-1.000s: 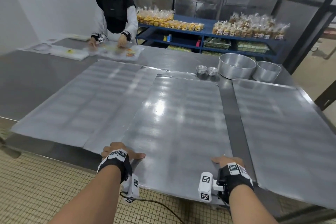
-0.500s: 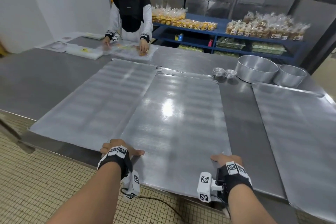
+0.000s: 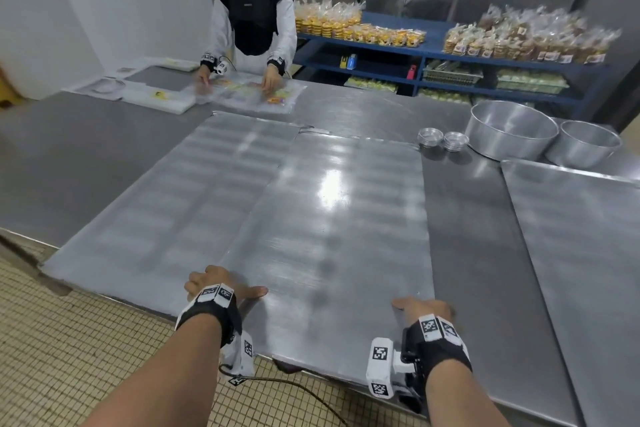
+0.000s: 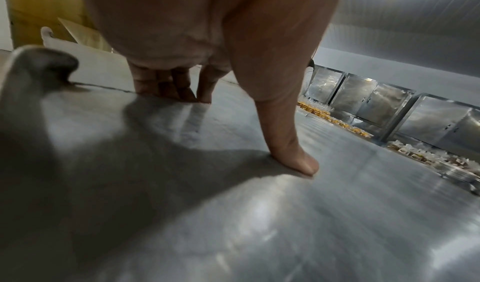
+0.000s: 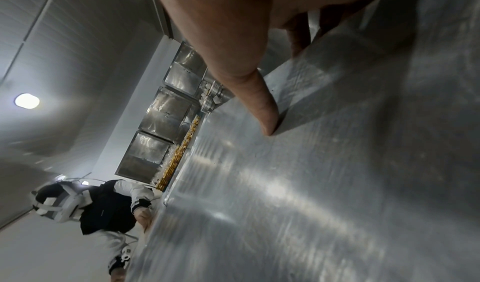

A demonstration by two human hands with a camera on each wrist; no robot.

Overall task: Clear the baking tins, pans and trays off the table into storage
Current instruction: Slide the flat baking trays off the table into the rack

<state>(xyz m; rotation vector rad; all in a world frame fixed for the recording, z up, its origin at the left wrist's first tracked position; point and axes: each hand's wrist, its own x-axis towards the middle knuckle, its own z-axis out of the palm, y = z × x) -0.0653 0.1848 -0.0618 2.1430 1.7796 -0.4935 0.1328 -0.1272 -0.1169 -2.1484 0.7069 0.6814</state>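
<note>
Two hands gripping the middle baking sheet [image 3: 332, 225] at its near edge, that edge jutting past the steel surface [image 3: 86, 156]. Left hand [image 3: 221, 284] holding the near-left corner, thumb [image 4: 291, 153] pressing flat on top, fingers [image 4: 166, 85] curling over the side edge. Right hand [image 3: 424, 310] pinching the near-right corner, thumb [image 5: 262, 112] on top, fingers [image 5: 298, 38] wrapping beneath. Overlapping a second sheet [image 3: 166, 204] to the left; lying apart from a third sheet [image 3: 581, 236] to the right. Standing beyond: two small tins [image 3: 443, 139] and two round pans [image 3: 540, 139]. Working at the far side: another person [image 3: 254, 17].
</note>
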